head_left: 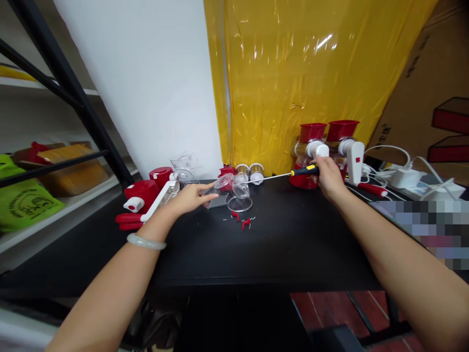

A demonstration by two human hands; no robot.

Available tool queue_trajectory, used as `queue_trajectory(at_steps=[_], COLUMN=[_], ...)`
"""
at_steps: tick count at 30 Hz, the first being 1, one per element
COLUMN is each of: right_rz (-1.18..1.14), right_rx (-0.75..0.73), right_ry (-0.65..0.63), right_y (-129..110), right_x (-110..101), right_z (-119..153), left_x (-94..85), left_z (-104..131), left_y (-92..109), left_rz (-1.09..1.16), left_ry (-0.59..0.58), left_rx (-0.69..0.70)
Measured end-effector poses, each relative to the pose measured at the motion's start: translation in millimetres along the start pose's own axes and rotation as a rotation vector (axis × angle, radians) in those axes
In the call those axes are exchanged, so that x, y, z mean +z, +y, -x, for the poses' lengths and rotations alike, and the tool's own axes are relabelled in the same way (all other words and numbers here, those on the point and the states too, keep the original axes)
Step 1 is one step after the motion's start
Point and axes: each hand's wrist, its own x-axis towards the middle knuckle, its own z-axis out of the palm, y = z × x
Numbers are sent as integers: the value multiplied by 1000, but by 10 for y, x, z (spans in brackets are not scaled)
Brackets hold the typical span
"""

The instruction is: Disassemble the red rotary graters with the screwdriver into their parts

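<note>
My right hand (329, 178) is closed round the black and yellow handle of a screwdriver (303, 170), its long shaft pointing left. The tip meets or overlaps a clear plastic housing (240, 201), so contact is hard to judge. My left hand (192, 199) grips the left side of this housing, which lies on the black table. Two small red parts (245, 224) and several tiny metal pieces lie just in front of it. Behind the housing are two drum-shaped graters (256, 173) with white rims, and a red part (227, 171) partly hidden.
Red bases (141, 194), white crank handles (160, 200) and another clear housing (185, 164) stand at the left. Two assembled red-and-white rotary graters (311, 134) are at the right, beside white cables and adapters (405, 177). Yellow wrapping (311, 63) rises behind the table (278, 259).
</note>
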Motion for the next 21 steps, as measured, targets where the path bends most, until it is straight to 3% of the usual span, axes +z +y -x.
queue_trajectory(at_steps=[4,8,13,17,21], right_rz=[-127,-324,-400,-401,-236], right_rx=[30,85,131,106,4], right_ry=[91,-7,-79,-49,30], right_y=[-23,-137,-214,-142,-9], right_x=[78,110,82,90,61], right_z=[36,109,168,151,76], left_x=[-1,-1,-2,1,0], left_z=[18,18,15,14,14], left_y=[34,39,35,47,64], left_rz=[-17,-33,-36,-38,-51], left_ry=[7,17,13,14,8], left_rx=[23,26,16,3,8])
